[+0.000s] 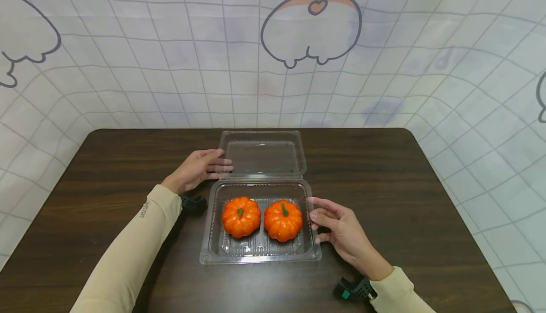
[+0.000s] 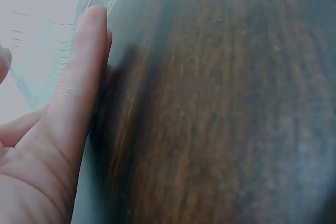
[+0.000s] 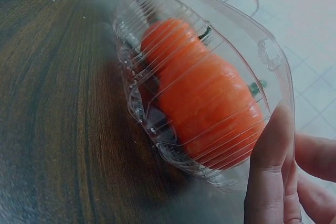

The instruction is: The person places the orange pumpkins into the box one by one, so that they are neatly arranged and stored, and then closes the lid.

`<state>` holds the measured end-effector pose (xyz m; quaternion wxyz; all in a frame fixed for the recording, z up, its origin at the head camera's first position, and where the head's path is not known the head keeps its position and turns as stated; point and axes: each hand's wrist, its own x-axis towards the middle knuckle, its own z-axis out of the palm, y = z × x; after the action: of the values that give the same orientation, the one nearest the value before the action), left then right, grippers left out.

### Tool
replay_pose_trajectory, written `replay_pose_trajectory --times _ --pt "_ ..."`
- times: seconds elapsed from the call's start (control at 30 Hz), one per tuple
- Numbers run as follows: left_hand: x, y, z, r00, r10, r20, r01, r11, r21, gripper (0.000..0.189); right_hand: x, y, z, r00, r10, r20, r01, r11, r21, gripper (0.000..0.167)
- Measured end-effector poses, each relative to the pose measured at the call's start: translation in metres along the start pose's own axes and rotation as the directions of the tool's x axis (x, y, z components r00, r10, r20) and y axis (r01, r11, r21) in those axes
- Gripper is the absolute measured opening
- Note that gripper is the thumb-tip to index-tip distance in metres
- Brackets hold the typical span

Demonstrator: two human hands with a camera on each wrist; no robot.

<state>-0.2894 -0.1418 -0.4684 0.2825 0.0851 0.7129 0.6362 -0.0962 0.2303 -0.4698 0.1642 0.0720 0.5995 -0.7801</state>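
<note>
A clear plastic clamshell box point(image 1: 256, 259) stands on the table, its lid point(image 1: 262, 154) folded back away from me. Two small orange pumpkins with green stems, a left one point(image 1: 241, 217) and a right one point(image 1: 283, 221), sit side by side in the base. My left hand point(image 1: 198, 168) is at the lid's left edge near the hinge, its fairly straight fingers overlapping the edge. My right hand point(image 1: 341, 230) pinches the base's right rim point(image 3: 286, 85), thumb on one side and fingers on the other.
The dark wood-grain table point(image 1: 426, 256) has a back edge just beyond the lid. A white gridded cloth point(image 1: 179, 66) with cartoon animal drawings hangs behind and at both sides. Each wrist wears a dark strap, such as the right strap point(image 1: 356, 288).
</note>
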Motion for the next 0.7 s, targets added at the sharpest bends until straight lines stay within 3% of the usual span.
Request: replay_pose_trajectory --times 0.2,0.7 --pt "0.011 0.000 -0.004 0.999 0.001 0.039 0.000 1.000 -0.024 0.065 0.002 0.001 0.001 1.000 -0.004 -0.007 0.004 1.000 0.009 0.053" --pt "0.007 0.012 -0.006 0.996 0.009 0.084 0.000 0.994 -0.107 0.061 0.002 -0.002 0.002 1.000 -0.014 0.001 0.014 1.000 -0.005 0.055"
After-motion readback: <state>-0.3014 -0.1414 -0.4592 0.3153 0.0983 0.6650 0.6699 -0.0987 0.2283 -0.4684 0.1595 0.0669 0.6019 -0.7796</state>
